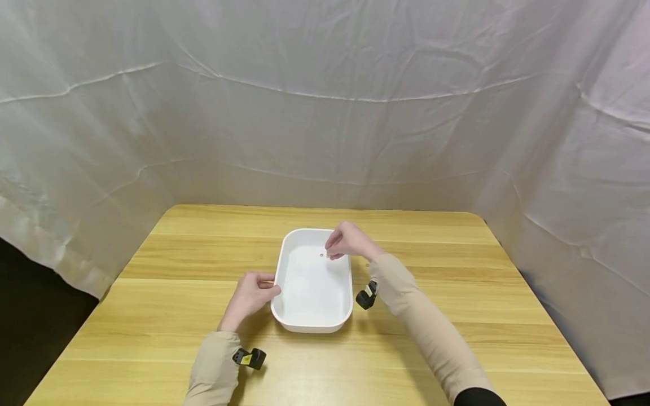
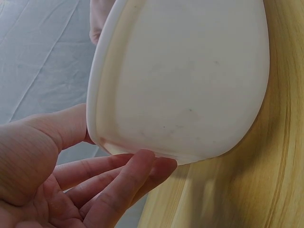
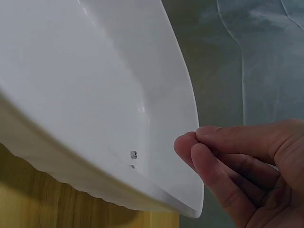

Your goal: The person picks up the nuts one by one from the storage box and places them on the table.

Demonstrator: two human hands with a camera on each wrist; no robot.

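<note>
A white rectangular tray (image 1: 313, 287) with rounded corners sits on the table. My left hand (image 1: 252, 294) grips its left wall, with the thumb at the rim and the fingers against the outside. Over the tray's far right corner is my right hand (image 1: 348, 241), its thumb and fingertips drawn together. Whether something small lies between those fingertips is hidden. Two small metal pieces that look like nuts lie on the tray floor below them; one nut (image 3: 133, 155) shows clearly in the right wrist view, the other (image 3: 132, 166) is partly covered by the tray wall.
On the wooden table (image 1: 178, 316), a small metal piece (image 1: 368, 265) lies just right of the tray, close to the right wrist. A pale cloth curtain (image 1: 325, 135) stands behind the table and along both sides. Each wrist carries a black camera.
</note>
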